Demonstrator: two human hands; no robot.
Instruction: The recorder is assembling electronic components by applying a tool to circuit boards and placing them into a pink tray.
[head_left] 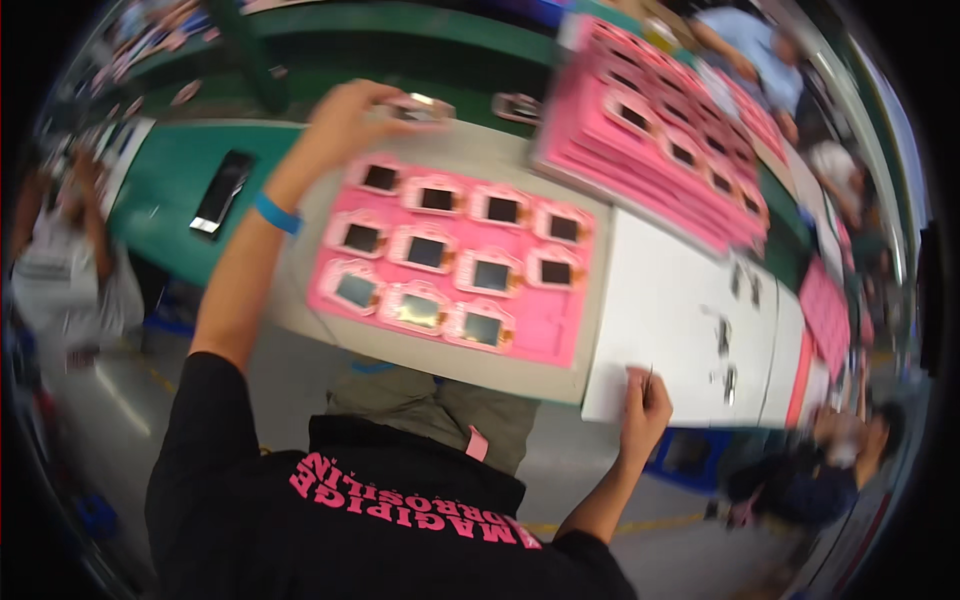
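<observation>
The left hand (350, 120) is stretched to the far side of the grey work surface (520, 379), and its thumb and fingers are pinching a small framed device (428, 108) with a shiny face, which is rather blurred. A blue band (277, 213) goes around this wrist. Just to the right of that device, and apart from it, there lies another small device (517, 107). Nearer to the person is a pink tray (545, 335), in which eleven pale pink frames with screens lie in three rows: four in the far row, four in the middle, three in the near one; some screens look dark, others lighter. The right hand (647, 408) is over the near left edge of a white board (655, 310), with the fingers curled and pressed together on a thin dark object (649, 382), whose kind I cannot tell. Beyond the board, at far right, stands a stack of pink trays (590, 178) bearing more devices. On the left, a black phone-like slab (222, 193) lies upon a green surface (150, 190).
</observation>
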